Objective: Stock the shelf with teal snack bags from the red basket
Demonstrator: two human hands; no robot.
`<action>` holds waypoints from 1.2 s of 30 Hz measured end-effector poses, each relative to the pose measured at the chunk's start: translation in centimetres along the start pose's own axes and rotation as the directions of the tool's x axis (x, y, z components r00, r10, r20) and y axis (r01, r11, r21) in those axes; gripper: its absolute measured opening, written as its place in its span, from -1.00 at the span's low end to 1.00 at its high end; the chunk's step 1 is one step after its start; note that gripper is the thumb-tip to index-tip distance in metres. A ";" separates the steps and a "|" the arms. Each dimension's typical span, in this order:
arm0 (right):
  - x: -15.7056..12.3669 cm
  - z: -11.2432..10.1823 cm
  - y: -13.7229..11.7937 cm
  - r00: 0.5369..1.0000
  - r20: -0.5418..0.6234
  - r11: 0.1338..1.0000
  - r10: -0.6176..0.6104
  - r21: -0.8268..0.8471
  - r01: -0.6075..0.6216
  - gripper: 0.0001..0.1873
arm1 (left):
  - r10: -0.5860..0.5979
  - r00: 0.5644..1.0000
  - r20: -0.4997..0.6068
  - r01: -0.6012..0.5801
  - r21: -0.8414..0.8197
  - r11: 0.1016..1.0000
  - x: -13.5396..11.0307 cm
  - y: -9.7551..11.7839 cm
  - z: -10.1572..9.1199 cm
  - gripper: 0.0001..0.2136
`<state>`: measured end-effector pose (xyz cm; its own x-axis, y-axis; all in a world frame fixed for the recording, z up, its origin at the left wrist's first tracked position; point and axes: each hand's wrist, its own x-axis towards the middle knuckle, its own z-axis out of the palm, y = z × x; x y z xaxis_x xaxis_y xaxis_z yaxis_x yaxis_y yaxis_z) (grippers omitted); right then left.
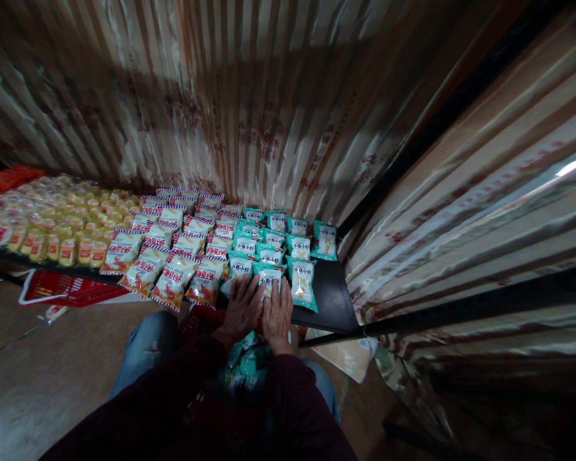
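Side by side at the front edge of the black shelf point(327, 291), my two hands lie with fingers stretched forward. My left hand point(242, 310) touches the left part of a teal-and-white snack bag point(270, 274). On the right part of that same bag rests my right hand point(277, 318), fingers extended. Another teal snack bag point(302, 282) stands just right of my right hand, and one more point(240, 266) is partly behind my left fingers. Several matching bags stand in rows behind them. Below my hands, a heap of teal bags point(247, 362) shows between my forearms.
White bags with red lettering point(173, 280) fill the shelf left of the teal ones. Farther left are small yellow packs point(67, 251) and orange packages point(9, 179). A red basket point(72, 288) sits beneath the shelf. Striped plastic sheeting point(269, 109) hangs behind; a black post point(388, 173) rises at the right.
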<state>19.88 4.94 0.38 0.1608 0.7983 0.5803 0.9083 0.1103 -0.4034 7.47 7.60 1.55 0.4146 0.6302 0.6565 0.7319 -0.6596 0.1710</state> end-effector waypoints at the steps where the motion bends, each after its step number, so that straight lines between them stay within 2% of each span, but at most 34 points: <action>1: 0.0 0.0 0.0 1.000 0.006 1.000 0.000 0.001 0.000 -0.43 | -0.006 1.000 -0.002 0.006 -0.002 1.000 0.0 0.0 0.1 -0.54; 16: -1.0 -0.9 0.1 1.000 -0.015 1.000 0.009 0.023 -0.008 -0.40 | -0.005 1.000 0.003 0.005 -0.012 1.000 -0.5 0.2 0.4 -0.47; 24: -2.0 -1.5 -0.1 0.998 -0.052 0.997 0.038 0.076 -0.034 -0.40 | -0.023 0.999 0.024 0.024 -0.052 0.998 -0.9 1.1 -0.4 -0.45; 30: -3.4 -1.9 -0.8 0.993 -0.099 0.993 0.063 0.106 -0.052 -0.45 | -0.005 1.000 0.020 0.007 -0.105 0.994 -2.9 1.7 -1.6 -0.46; 36: -6.4 -2.0 -1.9 0.981 -0.153 0.989 0.120 0.106 -0.105 -0.48 | 0.022 0.999 0.035 -0.016 -0.169 0.985 -6.4 2.5 -2.9 -0.52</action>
<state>17.91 -1.52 -1.17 0.3261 0.7060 0.6287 0.8406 0.0877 -0.5345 5.05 0.75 -0.14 0.4490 0.6293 0.6343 0.6231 -0.7293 0.2825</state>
